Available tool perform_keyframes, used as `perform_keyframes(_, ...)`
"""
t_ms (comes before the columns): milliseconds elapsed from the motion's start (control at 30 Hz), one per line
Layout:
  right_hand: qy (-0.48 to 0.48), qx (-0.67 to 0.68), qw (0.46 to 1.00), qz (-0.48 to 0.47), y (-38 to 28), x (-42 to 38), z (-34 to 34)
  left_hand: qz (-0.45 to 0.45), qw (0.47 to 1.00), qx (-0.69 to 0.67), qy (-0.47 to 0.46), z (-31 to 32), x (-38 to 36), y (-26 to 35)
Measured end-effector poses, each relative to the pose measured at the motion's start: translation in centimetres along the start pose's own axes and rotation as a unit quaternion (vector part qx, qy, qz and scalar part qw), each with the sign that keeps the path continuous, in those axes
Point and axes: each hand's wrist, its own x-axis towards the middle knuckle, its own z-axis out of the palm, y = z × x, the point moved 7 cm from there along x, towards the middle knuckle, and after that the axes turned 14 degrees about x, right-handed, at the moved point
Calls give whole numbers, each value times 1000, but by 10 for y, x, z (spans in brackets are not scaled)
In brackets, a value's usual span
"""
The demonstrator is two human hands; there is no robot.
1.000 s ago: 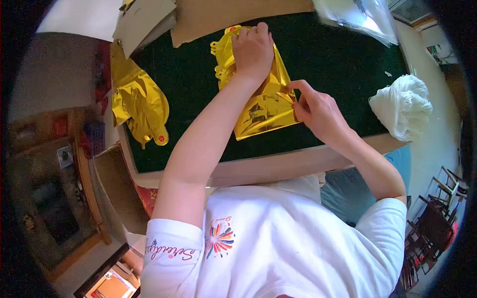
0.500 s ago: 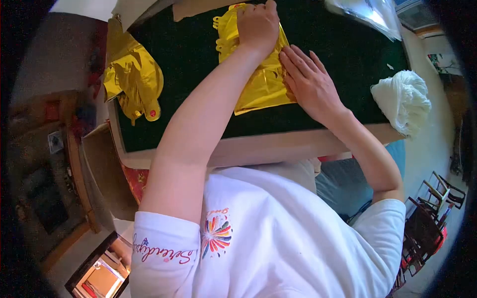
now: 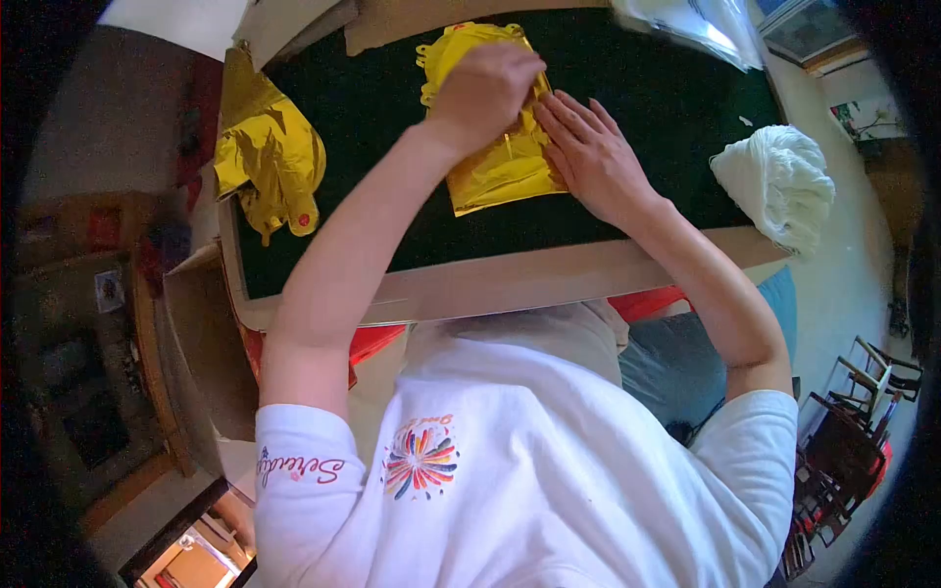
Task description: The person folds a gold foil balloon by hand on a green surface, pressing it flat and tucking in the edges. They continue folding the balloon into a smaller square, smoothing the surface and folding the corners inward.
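A flat, folded gold foil balloon (image 3: 505,181), with small tabs along its left edge, lies on the dark green table top (image 3: 363,167). My left hand (image 3: 487,90) is closed on its upper part, knuckles up. The fingertips are turned under, so anything in them is hidden. At the balloon's right edge, my right hand (image 3: 598,157) lies flat with the fingers stretched out, touching the foil and the table. Another gold foil balloon (image 3: 279,162), crumpled and with a red dot near its lower end, rests at the table's left edge.
A bundle of white string (image 3: 779,186) sits on the right edge of the table. Clear plastic packaging (image 3: 701,29) is at the back right, and brown cardboard (image 3: 421,24) at the back. A cardboard box (image 3: 206,333) stands below the left edge.
My left hand has come down and left over the foil, toward me. My right hand stays flat by the balloon's right edge. The whole view has shifted slightly.
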Motion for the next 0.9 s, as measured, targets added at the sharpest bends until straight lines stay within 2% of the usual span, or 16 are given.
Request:
perform_keyframes(33, 1, 5, 1000, 4, 0, 1, 0, 40, 999, -5, 13, 2, -6, 8)
perform_keyframes(167, 7, 25, 1000, 7, 1, 1, -1, 47, 998, 27, -35, 21, -11, 11)
perform_keyframes(567, -4, 12, 1000, 13, 0, 2, 0, 7, 989, 85, -123, 41, -15, 5)
perform_keyframes(667, -4, 10, 1000, 12, 0, 1, 0, -11, 990, 71, -120, 45, -14, 2)
perform_keyframes(900, 0, 13, 1000, 10, -1, 2, -3, -45, 975, 5, -217, 46, -9, -7)
